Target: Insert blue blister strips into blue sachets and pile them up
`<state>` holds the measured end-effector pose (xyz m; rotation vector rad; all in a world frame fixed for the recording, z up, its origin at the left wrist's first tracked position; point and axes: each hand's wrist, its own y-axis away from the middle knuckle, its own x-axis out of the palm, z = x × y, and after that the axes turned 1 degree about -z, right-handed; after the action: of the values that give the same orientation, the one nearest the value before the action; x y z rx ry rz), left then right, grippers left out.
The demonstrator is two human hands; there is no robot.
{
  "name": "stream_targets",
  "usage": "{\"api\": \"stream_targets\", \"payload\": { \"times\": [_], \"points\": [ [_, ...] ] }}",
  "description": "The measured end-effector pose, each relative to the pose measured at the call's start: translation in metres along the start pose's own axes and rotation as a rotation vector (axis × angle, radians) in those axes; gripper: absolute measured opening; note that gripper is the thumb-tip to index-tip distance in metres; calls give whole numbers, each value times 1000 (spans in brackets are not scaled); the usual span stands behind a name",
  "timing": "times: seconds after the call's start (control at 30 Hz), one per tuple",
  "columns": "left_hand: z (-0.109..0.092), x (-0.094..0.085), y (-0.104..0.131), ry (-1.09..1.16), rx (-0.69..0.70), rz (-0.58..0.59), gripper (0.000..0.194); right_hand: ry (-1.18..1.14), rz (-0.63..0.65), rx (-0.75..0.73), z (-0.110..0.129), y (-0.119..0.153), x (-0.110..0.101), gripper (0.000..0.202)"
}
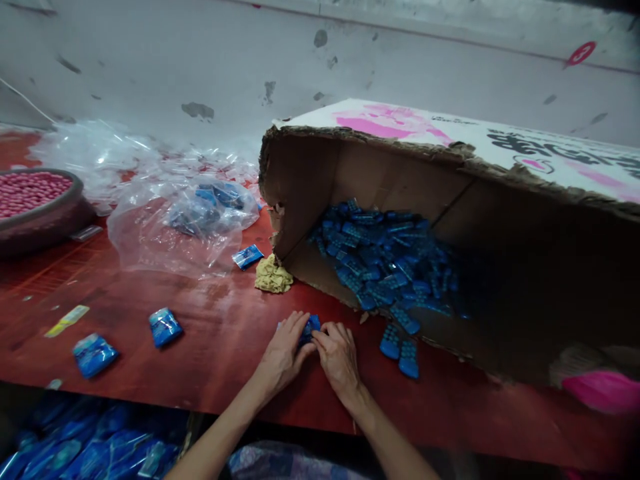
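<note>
A tipped cardboard box [400, 173], cut off at the right edge, spills blue toy pieces [385, 263] onto the red table [220, 333]; its depths are dark. Left hand [283, 353] and right hand [340, 357] press together, fingers pinching a small blue packet [310, 328], mostly hidden between them, on the table just before the box.

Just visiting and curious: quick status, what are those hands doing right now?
Left hand and right hand together, grip on a small blue piece on the red table. Tipped cardboard box of blue pieces just beyond. Nothing between.
</note>
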<state>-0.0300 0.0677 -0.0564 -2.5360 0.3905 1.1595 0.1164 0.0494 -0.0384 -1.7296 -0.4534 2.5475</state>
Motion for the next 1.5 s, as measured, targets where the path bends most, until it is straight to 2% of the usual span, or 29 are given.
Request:
{"api": "stream_targets", "payload": {
  "times": [0.07,0.17,0.3,0.37,0.47,0.5,0.57,0.67,0.77,0.8,0.87,1.0,1.2,1.33,1.43,1.5],
  "points": [
    [0,-5,4,-19,-66,-54,50,-32,1,-7,-1,0,-1,15],
    [-3,0,9,-5,-146,-98,50,-74,-22,-7,-2,1,-2,17],
    [-19,10,8,247,-174,-110,54,-109,-71,9,-10,9,-7,23],
    [-29,6,8,395,-274,-207,55,-152,-102,28,-13,13,-13,23],
    [-44,-8,11,563,-445,-395,57,-315,-138,65,-11,18,-24,20],
    [-49,-13,12,634,-484,-413,58,-400,-142,79,-8,19,-28,18],
    [-55,-18,15,827,-558,-349,53,-591,-134,116,1,19,-32,15],
    [-59,-15,14,1123,-687,-199,32,-914,-108,262,13,19,-29,15],
    [-56,-9,11,1276,-771,-209,24,-1310,-55,488,16,15,-20,38],
    [-55,-8,11,1291,-777,-220,23,-1416,-14,541,15,14,-17,40],
    [-55,-9,10,1318,-778,-219,22,-1532,58,603,13,13,-14,29],
    [-58,-11,12,1396,-806,-163,24,-1522,9,668,14,14,-11,16],
    [-58,0,11,1169,-769,-283,25,-1227,-31,610,21,20,-5,14],
    [-57,6,9,1243,-840,-307,28,-1104,-26,624,24,18,-6,18],
    [-60,3,9,1356,-877,-212,30,-1028,13,617,27,18,-11,22],
    [-61,-1,11,1404,-885,-113,31,-908,4,550,26,20,-16,26]
  ]
}}
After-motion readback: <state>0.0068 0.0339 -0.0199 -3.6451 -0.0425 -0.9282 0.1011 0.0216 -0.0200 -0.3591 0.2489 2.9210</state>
